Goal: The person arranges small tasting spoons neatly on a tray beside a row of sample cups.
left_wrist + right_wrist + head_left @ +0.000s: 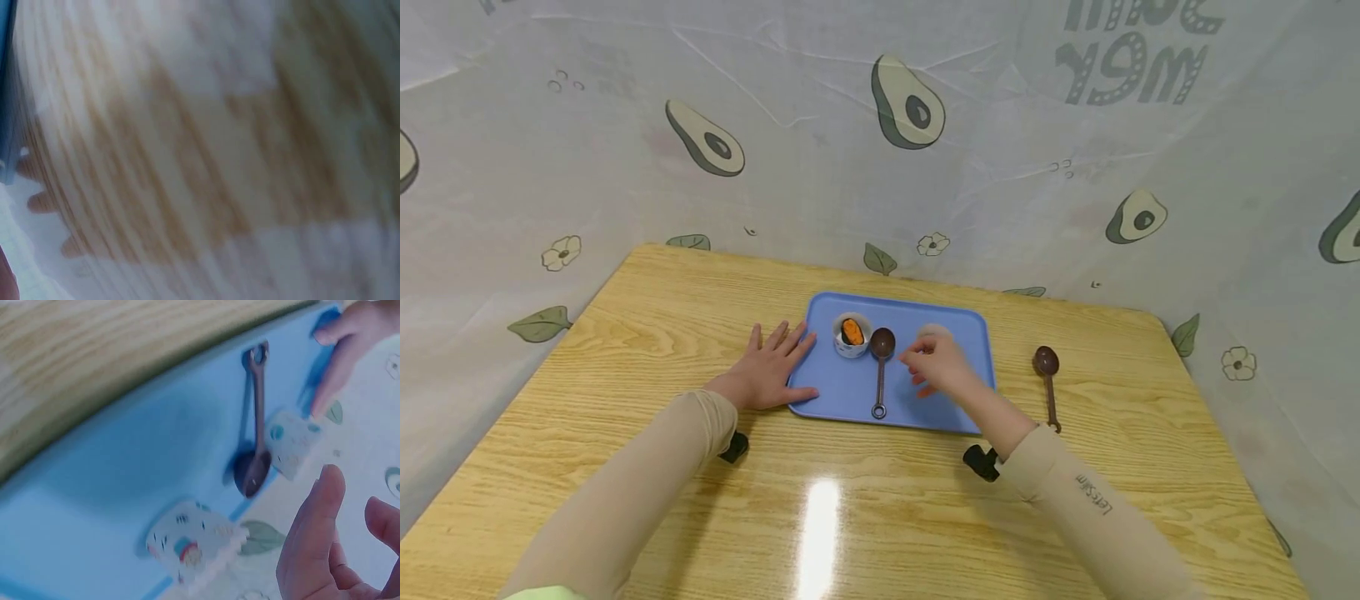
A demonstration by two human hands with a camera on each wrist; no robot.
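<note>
My left hand point(767, 371) lies with fingers spread over the left edge of a blue tray point(842, 398). Above the tray's right half hovers my right hand point(942, 363), its fingers loosely bent; the right wrist view shows a gap between thumb and fingers with nothing in it. A white patterned cup point(851, 342) on the tray's left holds a piece of orange-topped sushi point(852, 332). Right of that cup lies a brown spoon point(882, 346), bowl toward the back. A second patterned cup point(197, 547) is partly hidden behind my right hand in the head view.
Another brown spoon point(1047, 367) lies on the wooden table point(1097, 400) right of the tray. Behind the table hangs a pale cloth point(805, 183) printed with avocados. Black wrist devices show under both forearms.
</note>
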